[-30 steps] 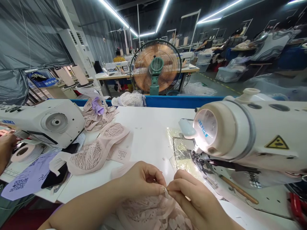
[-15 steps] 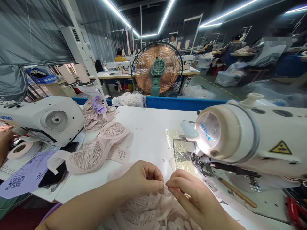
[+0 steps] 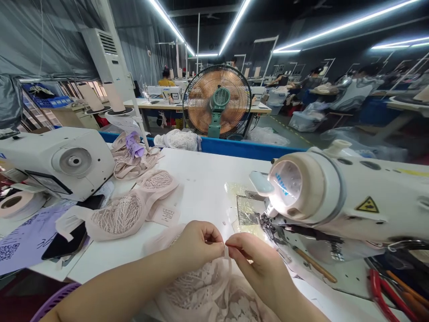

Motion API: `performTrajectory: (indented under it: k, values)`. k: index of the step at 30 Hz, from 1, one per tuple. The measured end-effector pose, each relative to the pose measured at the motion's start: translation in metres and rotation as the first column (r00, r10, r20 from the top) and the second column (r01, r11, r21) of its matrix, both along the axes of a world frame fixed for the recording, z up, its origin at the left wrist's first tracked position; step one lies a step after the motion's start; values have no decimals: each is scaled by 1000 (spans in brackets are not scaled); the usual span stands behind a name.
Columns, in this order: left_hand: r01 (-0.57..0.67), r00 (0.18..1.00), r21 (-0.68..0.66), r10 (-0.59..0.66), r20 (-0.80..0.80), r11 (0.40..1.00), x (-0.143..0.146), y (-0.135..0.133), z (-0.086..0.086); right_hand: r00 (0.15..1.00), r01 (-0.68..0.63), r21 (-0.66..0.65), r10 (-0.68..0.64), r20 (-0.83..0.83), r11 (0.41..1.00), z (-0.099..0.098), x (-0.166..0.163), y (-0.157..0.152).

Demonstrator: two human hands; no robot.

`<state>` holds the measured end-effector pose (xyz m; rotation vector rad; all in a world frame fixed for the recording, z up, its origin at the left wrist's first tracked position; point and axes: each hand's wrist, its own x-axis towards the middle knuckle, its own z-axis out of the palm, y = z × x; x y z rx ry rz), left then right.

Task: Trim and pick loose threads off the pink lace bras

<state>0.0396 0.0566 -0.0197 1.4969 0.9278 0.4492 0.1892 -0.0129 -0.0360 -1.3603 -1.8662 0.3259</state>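
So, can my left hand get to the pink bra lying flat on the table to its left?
Probably yes. The left hand and right hand both pinch the lace piece, so the left would have to let go first. Only open table lies between it and the pink bra.

The white table [image 3: 204, 174] carries a cream sewing machine [image 3: 335, 197]. Just left of that machine lies a yellowish clear sheet [image 3: 234, 197]. Farther left lie a paper label [image 3: 164, 215], a pink lace bra [image 3: 127, 214], a heap of pink garments [image 3: 132, 156], a black phone [image 3: 63, 243], a purple sheet [image 3: 23, 239] and a second machine [image 3: 56, 161]. Nearer than the cream machine and to its left lies a pale lace piece [image 3: 208, 290].
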Motion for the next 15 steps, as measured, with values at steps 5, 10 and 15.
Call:
performTrajectory:
  k: [5, 10, 15]
  values:
    - [-33, 999, -8, 33, 24, 999, -1, 0, 0, 999, -8, -140, 15, 48, 990, 10, 6, -2]
    - [-35, 997, -5, 35, 74, 999, -5, 1, 2, 937, 86, 80, -108, 331, 993, 23, 2, -2]
    - [-24, 992, 15, 22, 121, 1000, -8, 3, 2, 936, 24, 250, -110, 336, 968, 33, -19, 4]
